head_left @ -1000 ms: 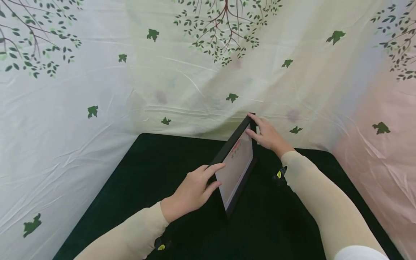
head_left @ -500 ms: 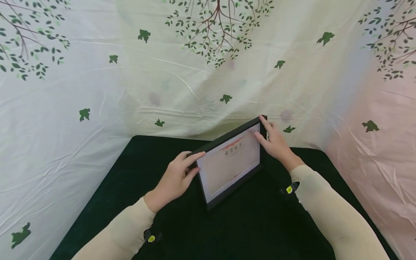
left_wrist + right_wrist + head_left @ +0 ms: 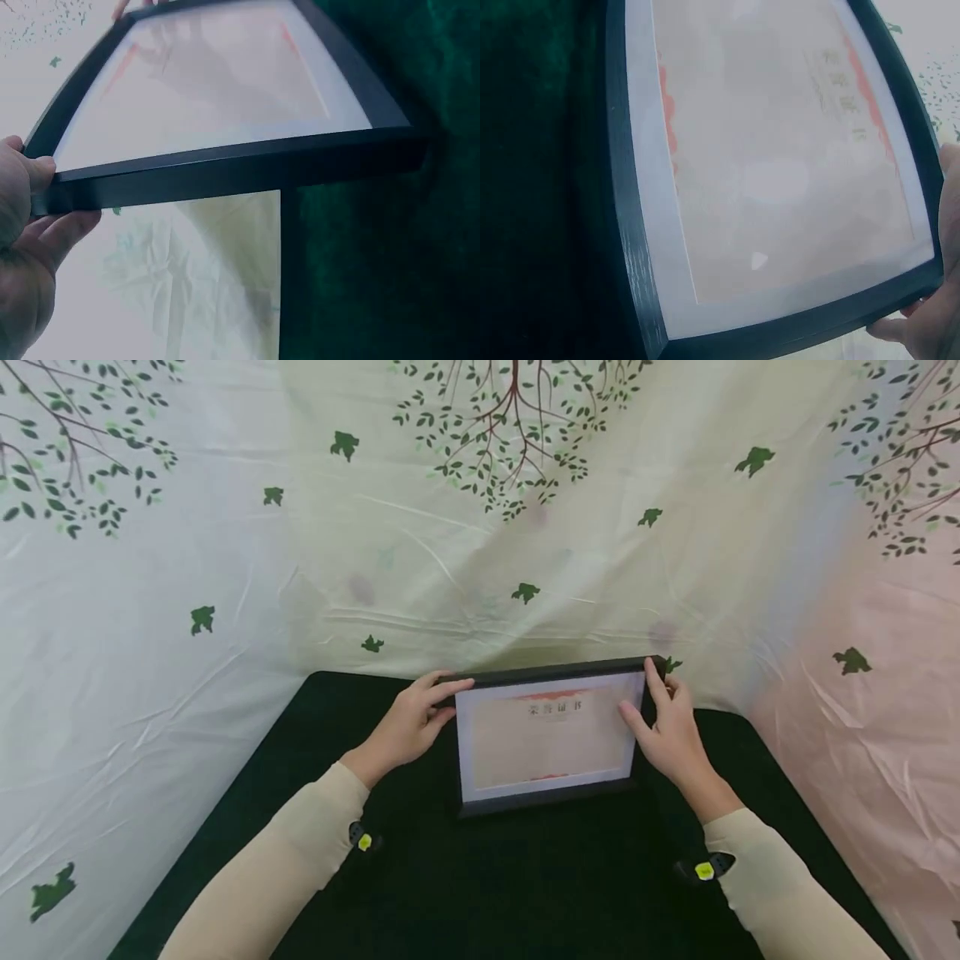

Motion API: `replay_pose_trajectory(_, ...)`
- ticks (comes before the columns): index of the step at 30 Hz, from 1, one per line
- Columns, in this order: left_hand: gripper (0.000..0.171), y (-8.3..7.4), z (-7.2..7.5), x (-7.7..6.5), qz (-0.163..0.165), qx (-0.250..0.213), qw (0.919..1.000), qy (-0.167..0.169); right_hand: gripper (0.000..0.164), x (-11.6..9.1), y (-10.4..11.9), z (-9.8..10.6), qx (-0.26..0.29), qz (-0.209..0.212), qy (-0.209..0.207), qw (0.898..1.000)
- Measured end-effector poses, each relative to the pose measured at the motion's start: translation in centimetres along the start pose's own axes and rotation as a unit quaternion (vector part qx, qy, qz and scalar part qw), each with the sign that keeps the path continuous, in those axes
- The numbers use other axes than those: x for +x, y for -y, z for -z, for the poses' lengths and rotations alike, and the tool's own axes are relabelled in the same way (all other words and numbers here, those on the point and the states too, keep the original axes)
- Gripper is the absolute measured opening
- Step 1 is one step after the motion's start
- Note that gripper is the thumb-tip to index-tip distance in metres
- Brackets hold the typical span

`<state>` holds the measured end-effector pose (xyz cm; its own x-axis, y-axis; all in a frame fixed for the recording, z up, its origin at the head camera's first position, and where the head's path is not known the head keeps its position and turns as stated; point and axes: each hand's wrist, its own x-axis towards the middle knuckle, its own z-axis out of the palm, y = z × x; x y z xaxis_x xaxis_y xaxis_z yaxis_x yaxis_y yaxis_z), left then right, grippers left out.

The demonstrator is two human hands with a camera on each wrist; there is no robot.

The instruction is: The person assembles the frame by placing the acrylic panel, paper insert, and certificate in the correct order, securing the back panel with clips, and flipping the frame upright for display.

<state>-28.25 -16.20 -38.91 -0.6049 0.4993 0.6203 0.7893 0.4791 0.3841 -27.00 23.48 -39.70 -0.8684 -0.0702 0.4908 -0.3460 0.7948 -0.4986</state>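
A black picture frame (image 3: pixel 551 739) with a white mat and a printed certificate inside stands nearly upright on its long lower edge, its face toward me. Its upper left corner is gripped by my left hand (image 3: pixel 408 718), fingers along the top and behind, thumb by the side. My right hand (image 3: pixel 671 727) holds the upper right corner, thumb over the front and a finger along the side. In the left wrist view the left hand (image 3: pixel 30 247) pinches the frame's short side (image 3: pixel 225 169). The right hand (image 3: pixel 930 300) shows at the frame's corner in the right wrist view.
A dark green cloth-covered table (image 3: pixel 480 893) lies beneath the frame. Behind it and at both sides hangs a pale curtain (image 3: pixel 427 543) printed with branches and green leaves. A small dark wrist device (image 3: pixel 360 837) sits on the left sleeve, another wrist device (image 3: pixel 708 867) on the right.
Both hands have turned the frame from nearly edge-on to facing me. Its right end has come toward me with the right hand, while the left hand has moved left and away.
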Motion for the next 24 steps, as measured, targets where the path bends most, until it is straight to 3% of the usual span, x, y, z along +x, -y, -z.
replay_pose_trajectory(5,0.052,0.8,0.5,1.9,0.001,-0.014,0.9999,0.009,0.077,-0.9,0.4,0.3,0.004,-0.003,-0.027,1.0)
replay_pose_trajectory(9,0.052,1.4,0.9,2.6,0.02,-0.011,0.9997,0.012,0.077,-0.7,0.8,-0.1,0.003,-0.004,-0.03,1.0)
replay_pose_trajectory(15,0.051,2.7,0.5,2.7,0.056,-0.014,0.9983,0.008,0.078,-1.0,0.7,-1.3,0.007,-0.007,-0.024,1.0)
replay_pose_trajectory(24,0.05,3.2,-0.7,2.1,0.076,-0.024,0.9968,0.0,0.079,-2.0,0.6,-1.9,-0.01,-0.006,-0.035,0.999)
